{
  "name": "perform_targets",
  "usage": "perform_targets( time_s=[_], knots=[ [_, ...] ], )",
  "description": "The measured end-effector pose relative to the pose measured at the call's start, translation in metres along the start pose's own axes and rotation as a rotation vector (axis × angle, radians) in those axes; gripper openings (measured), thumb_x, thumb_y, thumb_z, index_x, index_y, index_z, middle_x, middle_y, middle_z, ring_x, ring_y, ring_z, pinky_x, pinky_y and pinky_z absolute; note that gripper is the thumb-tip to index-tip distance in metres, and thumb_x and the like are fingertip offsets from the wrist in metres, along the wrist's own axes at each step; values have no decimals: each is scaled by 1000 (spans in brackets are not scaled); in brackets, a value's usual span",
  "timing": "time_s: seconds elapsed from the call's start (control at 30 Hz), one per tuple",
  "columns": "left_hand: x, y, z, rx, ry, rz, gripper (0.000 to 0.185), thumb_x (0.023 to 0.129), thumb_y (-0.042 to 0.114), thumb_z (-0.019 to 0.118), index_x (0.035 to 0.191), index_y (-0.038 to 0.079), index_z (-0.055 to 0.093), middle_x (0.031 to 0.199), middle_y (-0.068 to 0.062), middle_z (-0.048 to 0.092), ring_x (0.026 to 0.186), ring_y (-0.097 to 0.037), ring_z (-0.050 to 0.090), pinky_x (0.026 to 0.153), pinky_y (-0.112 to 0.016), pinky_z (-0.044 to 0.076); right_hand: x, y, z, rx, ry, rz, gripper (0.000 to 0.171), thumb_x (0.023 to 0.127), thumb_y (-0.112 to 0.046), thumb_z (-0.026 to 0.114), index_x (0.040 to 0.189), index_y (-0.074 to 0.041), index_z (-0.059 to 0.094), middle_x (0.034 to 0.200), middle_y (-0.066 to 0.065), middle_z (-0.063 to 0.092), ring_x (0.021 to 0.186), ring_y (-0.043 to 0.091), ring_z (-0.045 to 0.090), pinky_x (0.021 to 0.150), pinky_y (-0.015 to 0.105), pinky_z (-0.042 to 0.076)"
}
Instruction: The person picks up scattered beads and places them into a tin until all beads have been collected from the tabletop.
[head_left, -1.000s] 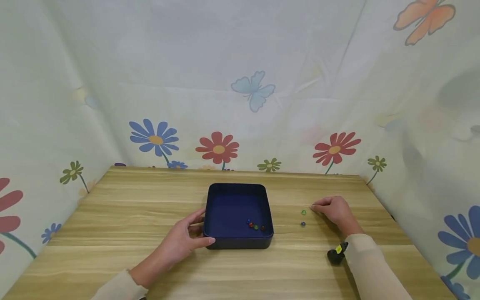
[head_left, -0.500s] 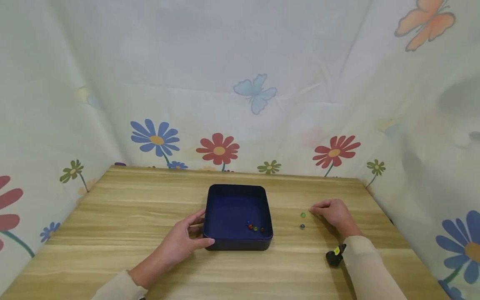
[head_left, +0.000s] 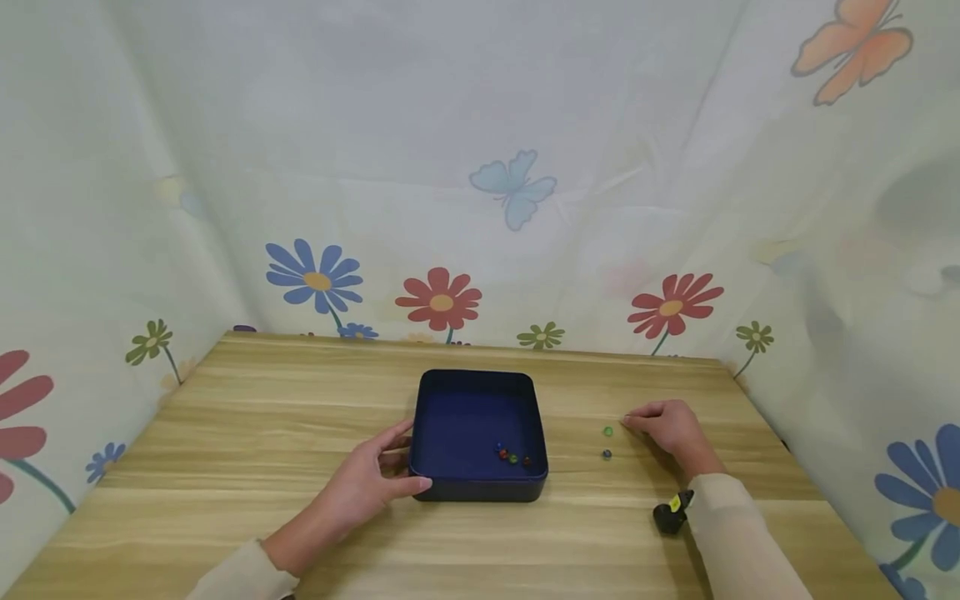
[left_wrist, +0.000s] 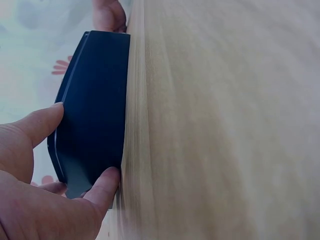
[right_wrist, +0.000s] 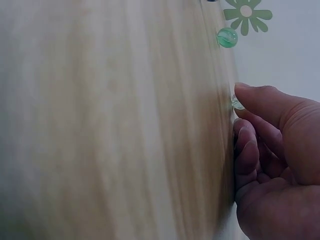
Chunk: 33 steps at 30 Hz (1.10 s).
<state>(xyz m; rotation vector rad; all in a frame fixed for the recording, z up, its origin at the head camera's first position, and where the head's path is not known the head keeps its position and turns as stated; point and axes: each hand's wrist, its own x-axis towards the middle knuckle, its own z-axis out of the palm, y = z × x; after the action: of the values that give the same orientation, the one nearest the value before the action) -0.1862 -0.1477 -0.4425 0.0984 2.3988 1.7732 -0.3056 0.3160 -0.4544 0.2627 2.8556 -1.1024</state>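
A dark blue square tray (head_left: 480, 490) sits mid-table with several small marbles (head_left: 513, 457) in its front right corner. My left hand (head_left: 375, 479) grips the tray's front left corner, thumb on the front wall and fingers along the left wall; the left wrist view shows the same hand (left_wrist: 35, 190) on the tray (left_wrist: 95, 110). My right hand (head_left: 667, 425) rests on the table to the right, its fingers curled. In the right wrist view this hand (right_wrist: 270, 150) pinches a pale glass marble (right_wrist: 237, 103) between thumb and forefinger. A green marble (head_left: 607, 431) and a blue marble (head_left: 606, 454) lie just left of it.
The wooden table (head_left: 300, 392) is enclosed by a flower-and-butterfly printed cloth (head_left: 480, 208) at the back and both sides. A small black and yellow device (head_left: 671, 512) sits at my right wrist. The green marble (right_wrist: 227, 37) also shows beyond the fingertips in the right wrist view.
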Motion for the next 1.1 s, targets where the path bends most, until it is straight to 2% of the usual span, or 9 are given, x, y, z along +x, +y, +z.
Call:
perform_targets(
  time_s=[0.1,0.37,0.47,0.7,0.83,1.1],
  knots=[
    [0,0,0,-3,0,1,95,79,18,90,158,13,39,149,-20,55,135,-39,56,104,-47,54,1,1,1,7,4,6,30,93,-32,77,108,-7,80,122,18,72,105,29,60,88,40,51],
    [0,-2,1,-10,-3,1,95,79,17,90,159,13,39,149,-21,54,135,-39,56,105,-48,54,0,2,3,13,8,4,31,93,-33,77,110,-7,80,125,19,71,111,32,62,96,49,52],
    [0,-2,0,-13,-4,1,95,80,18,90,159,13,38,150,-21,54,135,-39,56,104,-47,54,-2,-1,3,36,13,-4,33,94,-34,76,112,-7,79,125,19,71,111,32,61,93,45,52],
    [0,-2,-1,8,-8,-5,95,80,20,90,159,15,37,150,-21,53,136,-39,56,103,-46,55,-8,-1,3,125,44,-10,36,95,-36,75,115,-7,78,120,14,73,99,24,61,76,28,50],
    [0,-1,-2,13,-10,-5,95,80,20,90,159,15,37,149,-20,54,136,-40,55,105,-48,53,-14,-1,6,194,30,10,42,94,-42,74,120,-10,76,118,12,72,94,23,62,73,28,51],
    [1,-1,-2,20,-20,4,96,80,22,90,160,15,37,149,-20,54,135,-39,55,106,-49,52,-23,-4,13,240,36,5,44,93,-47,74,122,-13,76,117,8,71,94,23,61,76,28,50]
  ],
)
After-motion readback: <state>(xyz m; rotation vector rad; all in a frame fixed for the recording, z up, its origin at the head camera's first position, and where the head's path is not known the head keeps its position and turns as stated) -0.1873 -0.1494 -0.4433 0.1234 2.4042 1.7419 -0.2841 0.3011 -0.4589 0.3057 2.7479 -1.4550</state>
